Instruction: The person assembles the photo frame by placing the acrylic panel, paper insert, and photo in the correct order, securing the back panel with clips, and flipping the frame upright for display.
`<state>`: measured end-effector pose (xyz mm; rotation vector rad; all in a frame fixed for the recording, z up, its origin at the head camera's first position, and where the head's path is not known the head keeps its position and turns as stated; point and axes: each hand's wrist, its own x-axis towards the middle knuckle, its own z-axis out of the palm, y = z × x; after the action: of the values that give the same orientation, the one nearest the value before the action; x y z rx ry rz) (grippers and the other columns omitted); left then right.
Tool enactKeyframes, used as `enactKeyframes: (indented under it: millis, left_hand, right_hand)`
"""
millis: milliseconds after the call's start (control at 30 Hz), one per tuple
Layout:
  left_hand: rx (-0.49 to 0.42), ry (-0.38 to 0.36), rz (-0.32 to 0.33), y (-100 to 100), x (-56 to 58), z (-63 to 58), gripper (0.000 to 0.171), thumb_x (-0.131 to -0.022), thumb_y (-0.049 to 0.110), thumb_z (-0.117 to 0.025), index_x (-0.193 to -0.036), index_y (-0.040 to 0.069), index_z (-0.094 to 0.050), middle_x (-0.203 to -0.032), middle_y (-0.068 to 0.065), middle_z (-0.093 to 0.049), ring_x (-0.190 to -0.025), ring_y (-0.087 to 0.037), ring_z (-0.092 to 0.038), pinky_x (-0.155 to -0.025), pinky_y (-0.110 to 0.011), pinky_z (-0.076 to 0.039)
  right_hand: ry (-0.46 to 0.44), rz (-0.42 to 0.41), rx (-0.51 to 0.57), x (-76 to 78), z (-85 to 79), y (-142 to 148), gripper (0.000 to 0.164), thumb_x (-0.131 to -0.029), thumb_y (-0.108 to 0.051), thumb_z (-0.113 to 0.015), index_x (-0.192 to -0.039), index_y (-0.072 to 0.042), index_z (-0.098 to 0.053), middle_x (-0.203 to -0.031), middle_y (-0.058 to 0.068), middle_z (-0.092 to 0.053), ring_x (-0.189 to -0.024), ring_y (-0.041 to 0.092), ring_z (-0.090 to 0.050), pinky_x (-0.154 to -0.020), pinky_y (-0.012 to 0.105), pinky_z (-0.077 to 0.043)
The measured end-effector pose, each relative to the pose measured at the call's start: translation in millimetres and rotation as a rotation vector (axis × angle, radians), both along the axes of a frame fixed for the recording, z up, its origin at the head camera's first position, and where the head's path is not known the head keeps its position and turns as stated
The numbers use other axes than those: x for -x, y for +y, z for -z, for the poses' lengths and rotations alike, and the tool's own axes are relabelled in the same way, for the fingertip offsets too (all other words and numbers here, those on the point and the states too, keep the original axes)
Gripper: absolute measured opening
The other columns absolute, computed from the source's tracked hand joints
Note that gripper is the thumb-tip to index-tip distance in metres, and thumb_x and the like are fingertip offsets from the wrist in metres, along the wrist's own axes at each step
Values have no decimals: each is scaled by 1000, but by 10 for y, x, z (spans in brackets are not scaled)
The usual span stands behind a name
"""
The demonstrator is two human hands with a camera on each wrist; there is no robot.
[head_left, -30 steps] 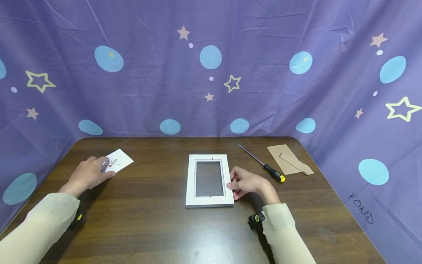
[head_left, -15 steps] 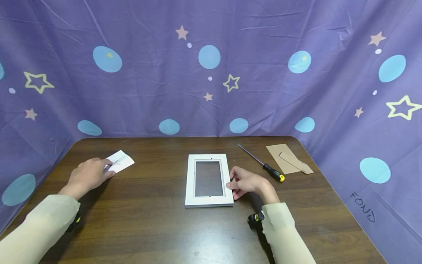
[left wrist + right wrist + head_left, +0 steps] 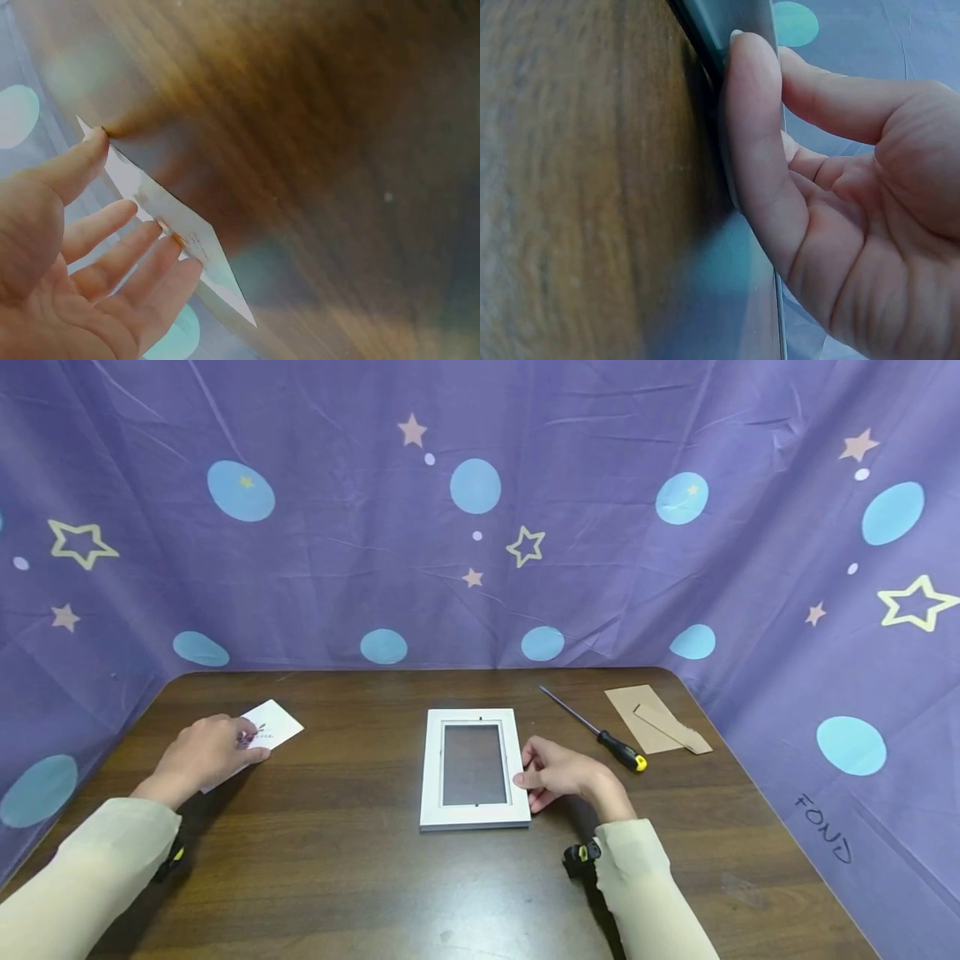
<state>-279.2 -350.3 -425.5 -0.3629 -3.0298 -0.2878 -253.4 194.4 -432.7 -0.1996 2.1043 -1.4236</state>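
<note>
On the left of the table, my left hand [image 3: 198, 753] rests its fingertips on a white card [image 3: 279, 723] with a small printed flower and lettering. In the left wrist view the fingers are nearly straight on the card [image 3: 219, 259], and the thumb tip is at its edge. A white picture frame [image 3: 435, 768] lies at the middle, with a dark pane and small dark tabs around its opening. My right hand [image 3: 568, 775] grips its right side, thumb on top. The right wrist view shows a finger curled along the frame's edge [image 3: 746, 16].
A screwdriver [image 3: 618, 749] with a black and yellow handle lies right of the frame. Beyond it is a brown backing board [image 3: 637, 702] with a narrow brown stand piece [image 3: 675, 729] across it. A purple curtain [image 3: 345, 552] hangs behind the wooden table [image 3: 337, 877].
The card bent slightly under the left fingers half a second ago and now looks flat, with more of it showing below the hand. The right hand and frame have stayed put.
</note>
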Motion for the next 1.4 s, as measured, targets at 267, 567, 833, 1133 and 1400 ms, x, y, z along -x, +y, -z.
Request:
enactKeyframes:
  millis: [267,567,833,1133,1400]
  left_hand:
    - [4,58,65,39,-19,33,40,-84,25,-88,-112,-2,-75,-95,-20,-75,-88,-45,-70,-71,-63,-55]
    - [95,76,79,138,-38,-3,29,-90,14,-80,-112,-5,-75,-93,-20,-74,-78,-38,-69,-63,-58,-57]
    - [-17,186,40,168,39,-83,26,-95,6,-66,-116,-8,-62,-81,-18,-69,-63,-32,-59,-52,-54,-50]
    - [-15,264,33,102,67,-256,34,-92,-5,-66,-122,-17,-57,-88,-37,-67,-72,-54,-65,-61,-66,-52]
    - [-158,171,-128,102,94,-461,32,-95,9,-54,-116,-14,-61,-97,-39,-66,-73,-48,-62,-54,-51,-48]
  right_hand:
    - [3,6,0,-10,-20,-9,27,-103,-2,-67,-116,2,-43,-88,14,-58,-70,23,-64,-66,35,-67]
    - [0,-2,14,-19,-3,-18,27,-103,-2,-67,-116,2,-43,-88,14,-58,-69,23,-64,-66,35,-67]
    - [-2,-1,12,-16,-13,-13,27,-103,-2,-67,-115,2,-44,-87,14,-59,-70,22,-64,-66,36,-67]
    - [-2,-3,19,-13,-5,0,27,-103,-2,-67,-115,2,-43,-87,13,-58,-70,22,-64,-66,35,-67]
    - [-1,-1,18,-14,-9,3,26,-103,-2,-66,-115,2,-44,-87,13,-58,-70,22,-64,-66,35,-67]
